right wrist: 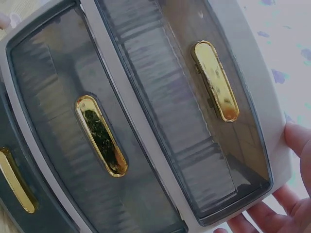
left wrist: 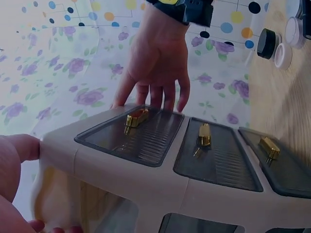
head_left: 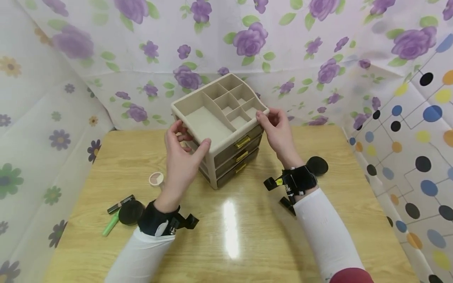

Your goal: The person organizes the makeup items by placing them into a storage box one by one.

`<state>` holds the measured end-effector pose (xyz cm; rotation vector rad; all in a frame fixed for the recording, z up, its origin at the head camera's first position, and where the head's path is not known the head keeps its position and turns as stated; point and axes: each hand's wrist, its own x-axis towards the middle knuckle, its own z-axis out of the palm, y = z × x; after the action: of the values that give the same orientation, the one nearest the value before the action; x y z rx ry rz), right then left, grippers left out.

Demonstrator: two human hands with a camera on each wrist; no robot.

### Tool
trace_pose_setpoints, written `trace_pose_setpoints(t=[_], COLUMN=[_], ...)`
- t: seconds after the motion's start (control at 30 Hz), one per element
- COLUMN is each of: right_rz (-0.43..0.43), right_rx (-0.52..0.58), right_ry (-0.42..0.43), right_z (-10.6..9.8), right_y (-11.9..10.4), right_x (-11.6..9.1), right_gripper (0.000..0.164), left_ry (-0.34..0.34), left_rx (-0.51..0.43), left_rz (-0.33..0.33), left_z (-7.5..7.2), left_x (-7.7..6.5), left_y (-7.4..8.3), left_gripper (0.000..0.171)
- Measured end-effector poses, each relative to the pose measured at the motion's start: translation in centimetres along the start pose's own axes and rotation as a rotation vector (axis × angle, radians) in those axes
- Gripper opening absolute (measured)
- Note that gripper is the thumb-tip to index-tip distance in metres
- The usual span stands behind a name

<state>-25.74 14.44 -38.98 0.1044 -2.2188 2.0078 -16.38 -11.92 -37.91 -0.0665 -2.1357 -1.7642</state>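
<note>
A beige desktop organizer [head_left: 212, 135] stands turned at an angle near the back of the table. Its top tray is split into several compartments, with nothing seen in them. Three smoky see-through drawers with gold handles [right wrist: 101, 136] are closed in its front. My left hand [head_left: 182, 159] grips the left side of the top rim, thumb on the rim and fingers curled against the side wall. At the opposite front corner, my right hand [head_left: 279, 135] holds the rim between thumb and fingers. Whether the base touches the table cannot be made out.
Left on the wooden table [head_left: 255, 243] lie a small round palette [head_left: 156, 179], a black tube [head_left: 121, 204] and a green tube [head_left: 111, 225]. A black stick-like item [head_left: 287, 206] lies beneath the right wrist. Patterned cloth [head_left: 141, 98] hangs behind and at both sides.
</note>
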Motion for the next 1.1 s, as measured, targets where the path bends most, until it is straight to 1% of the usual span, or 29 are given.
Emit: trace_pose_setpoints(t=[0.13,0.2,0.33,0.47,0.57,0.7,0.77,0.87,0.93,1.03,1.1], right_rz=[-0.006,0.000,0.014,0.031,0.037,0.028,0.017,-0.009,-0.023,-0.030,-0.030], right_rx=[-0.050,-0.083,-0.154,-0.209,-0.231,-0.239,-0.239,-0.236,-0.237,-0.267,-0.286], right_ry=[0.021,0.028,0.034,0.015,0.002,-0.013,-0.018,-0.011,-0.007,-0.015,-0.024], right_z=[-0.3,-0.3,-0.4,-0.5,-0.7,-1.0,-1.1,-1.3,-1.3,-1.1,-0.8], right_y=[-0.3,-0.4,-0.4,-0.5,-0.5,-0.7,-0.8,-0.9,-1.1,-1.2,-1.1], right_x=[-1.0,-1.5,-2.3,-3.0,-3.3,-3.5,-3.6,-3.6,-3.7,-4.0,-4.2], right_gripper=[0.048,0.049,0.054,0.058,0.059,0.055,0.052,0.047,0.045,0.045,0.046], left_ry=[-0.033,-0.052,-0.074,-0.094,-0.104,-0.084,-0.074,-0.088,-0.108,-0.141,-0.172], left_rx=[-0.004,0.017,0.094,0.185,0.266,0.365,0.374,0.350,0.338,0.348,0.351], left_rz=[-0.008,-0.017,-0.029,-0.035,-0.004,0.082,0.119,0.150,0.155,0.160,0.146], left_z=[-0.6,-1.0,-1.5,-1.5,-1.3,-1.0,-0.9,-1.2,-1.5,-2.3,-3.0], left_x=[0.9,1.5,2.9,3.9,4.6,5.7,6.1,6.7,7.1,7.6,8.0], left_y=[0.3,0.4,0.8,1.0,0.7,0.2,0.1,0.0,0.0,-0.2,-0.5], left_gripper=[0.077,0.072,0.069,0.068,0.062,0.056,0.054,0.053,0.054,0.053,0.054])
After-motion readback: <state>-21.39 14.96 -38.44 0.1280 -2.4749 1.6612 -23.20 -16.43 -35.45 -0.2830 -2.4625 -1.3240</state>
